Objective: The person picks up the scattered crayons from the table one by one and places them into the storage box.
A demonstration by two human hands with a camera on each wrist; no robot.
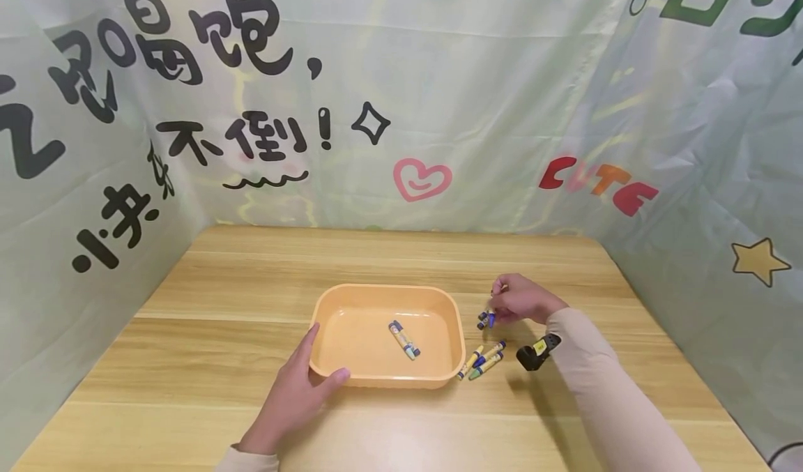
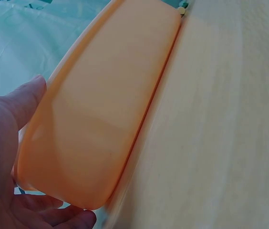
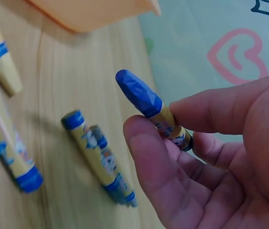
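My right hand (image 1: 523, 299) pinches a blue crayon (image 3: 141, 95) between thumb and fingers, its blue tip pointing away from the palm. Below that hand, two crayons (image 3: 91, 152) lie side by side on the table. Several more crayons (image 1: 489, 360) lie near the right side of an orange plastic tray (image 1: 389, 381). Inside the tray rest a couple of crayons (image 1: 403, 339) close together. The left hand (image 1: 297, 392) grips the tray's near left corner; in the left wrist view the thumb lies at the rim and the fingers curl round the corner.
A black device with a yellow label (image 1: 538, 351) sits at the right wrist. The wooden table (image 1: 251, 270) is bordered at the back and sides by pale printed cloth (image 1: 477, 95).
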